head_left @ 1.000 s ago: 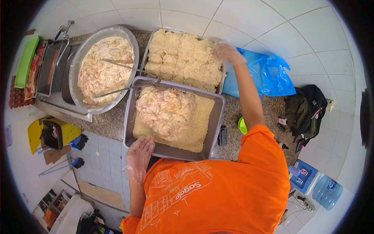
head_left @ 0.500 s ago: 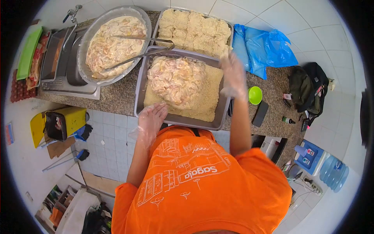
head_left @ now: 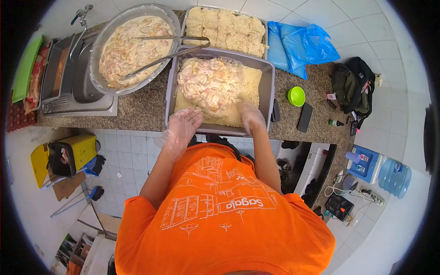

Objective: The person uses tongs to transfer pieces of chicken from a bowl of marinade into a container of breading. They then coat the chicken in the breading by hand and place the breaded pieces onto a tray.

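Observation:
A grey rectangular tub (head_left: pixel 271 98) holds pale crumbs (head_left: pixel 253 85) with a heap of raw coated meat (head_left: pixel 208 85) on top. My left hand (head_left: pixel 184 124), in a clear plastic glove, lies at the tub's near left edge with its fingers stretched out and nothing in it. Inside the tub's near right part, my right hand (head_left: pixel 251 118), also gloved, is at the crumbs beside the heap; its fingers are smeared by motion. Behind the tub stands a tray of crumbed pieces (head_left: pixel 227 28). Metal tongs (head_left: pixel 172 54) rest across the tub's rim and a large round bowl (head_left: pixel 94 68) of coated meat.
Blue plastic bags (head_left: pixel 302 46) lie right of the tray. A green bowl (head_left: pixel 296 96), a phone (head_left: pixel 305 118) and a dark bag (head_left: pixel 353 85) are farther right on the counter. At the left is a sink (head_left: pixel 87 87); a yellow bin (head_left: pixel 85 151) stands below.
My right hand has moved from the crumbed tray's near right corner down into the tub. My left hand has shifted slightly at the near left edge. The camera view has shifted.

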Action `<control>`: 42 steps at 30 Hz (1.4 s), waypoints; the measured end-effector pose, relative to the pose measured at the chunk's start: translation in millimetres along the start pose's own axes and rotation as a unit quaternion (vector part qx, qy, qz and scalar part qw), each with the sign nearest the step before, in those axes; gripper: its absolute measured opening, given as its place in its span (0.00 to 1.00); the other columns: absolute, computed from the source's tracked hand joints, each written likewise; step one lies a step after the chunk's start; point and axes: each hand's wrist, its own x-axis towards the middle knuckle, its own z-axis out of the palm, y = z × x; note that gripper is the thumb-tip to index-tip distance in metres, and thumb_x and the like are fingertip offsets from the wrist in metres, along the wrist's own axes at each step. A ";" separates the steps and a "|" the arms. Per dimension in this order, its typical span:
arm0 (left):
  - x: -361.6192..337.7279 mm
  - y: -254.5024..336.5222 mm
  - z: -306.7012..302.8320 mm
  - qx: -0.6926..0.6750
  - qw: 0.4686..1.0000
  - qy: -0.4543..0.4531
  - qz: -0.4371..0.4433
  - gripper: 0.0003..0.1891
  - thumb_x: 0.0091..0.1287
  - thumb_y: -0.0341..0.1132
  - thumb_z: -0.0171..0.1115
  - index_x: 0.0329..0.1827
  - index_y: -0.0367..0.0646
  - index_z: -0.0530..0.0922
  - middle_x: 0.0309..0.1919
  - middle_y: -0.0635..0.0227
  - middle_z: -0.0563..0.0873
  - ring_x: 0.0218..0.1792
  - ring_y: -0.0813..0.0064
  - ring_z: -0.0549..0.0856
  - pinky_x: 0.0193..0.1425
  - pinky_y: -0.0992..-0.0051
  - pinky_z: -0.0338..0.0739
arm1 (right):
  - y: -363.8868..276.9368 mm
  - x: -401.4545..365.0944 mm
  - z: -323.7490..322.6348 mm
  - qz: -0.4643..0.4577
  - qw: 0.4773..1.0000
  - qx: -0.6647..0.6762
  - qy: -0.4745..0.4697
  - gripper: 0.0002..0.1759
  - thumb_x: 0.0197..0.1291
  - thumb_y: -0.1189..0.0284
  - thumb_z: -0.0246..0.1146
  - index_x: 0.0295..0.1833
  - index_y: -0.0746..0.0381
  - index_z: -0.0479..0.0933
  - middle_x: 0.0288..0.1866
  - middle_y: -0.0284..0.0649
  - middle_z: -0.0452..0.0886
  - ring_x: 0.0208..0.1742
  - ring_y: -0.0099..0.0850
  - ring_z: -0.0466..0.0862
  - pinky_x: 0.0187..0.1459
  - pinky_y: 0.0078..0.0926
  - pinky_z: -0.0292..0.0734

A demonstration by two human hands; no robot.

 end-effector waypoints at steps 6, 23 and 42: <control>-4.0 0.6 -10.1 -0.022 1.000 -0.017 0.005 0.29 0.72 0.35 0.42 0.70 0.21 0.52 0.66 0.37 0.65 0.71 0.45 0.65 0.77 0.54 0.62 | -51.1 -1.2 -36.1 0.213 0.954 0.094 -0.188 0.24 0.64 0.63 0.62 0.62 0.61 0.73 0.61 0.45 0.80 0.64 0.42 0.78 0.64 0.34 0.72; -16.6 9.2 -13.1 -0.027 0.999 -0.006 0.046 0.18 0.72 0.34 0.45 0.57 0.26 0.64 0.60 0.39 0.70 0.67 0.47 0.70 0.75 0.55 0.66 | -83.7 8.0 -2.4 0.215 0.929 0.248 0.172 0.16 0.50 0.66 0.65 0.35 0.70 0.82 0.28 0.52 0.84 0.31 0.45 0.84 0.38 0.37 0.78; 52.6 -12.8 -23.5 0.027 0.995 0.091 0.005 0.25 0.65 0.41 0.59 0.63 0.40 0.68 0.56 0.56 0.74 0.52 0.58 0.76 0.63 0.61 0.72 | -66.4 -10.6 -143.4 0.184 0.974 0.115 0.061 0.13 0.50 0.72 0.66 0.41 0.65 0.81 0.31 0.48 0.84 0.36 0.39 0.85 0.41 0.34 0.78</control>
